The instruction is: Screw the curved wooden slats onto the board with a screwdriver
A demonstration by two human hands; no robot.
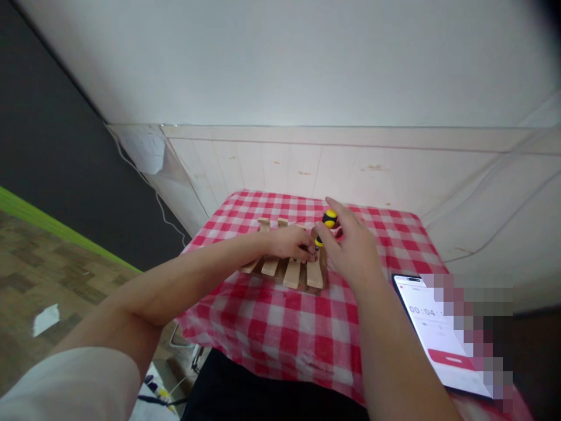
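Observation:
A small wooden slatted rack lies on the red-and-white checked tablecloth. My left hand rests on top of the slats, fingers curled and pressed down near the rack's right side. My right hand grips a screwdriver with a yellow-and-black handle, held upright with its tip down at the rack, right beside my left fingertips. The screwdriver's shaft and tip are mostly hidden by the two hands.
A phone showing a timer lies at the table's right front edge, partly blurred out. A pale wall and panelling stand just behind the table. To the left is a wooden floor, a white cable and a dark wall.

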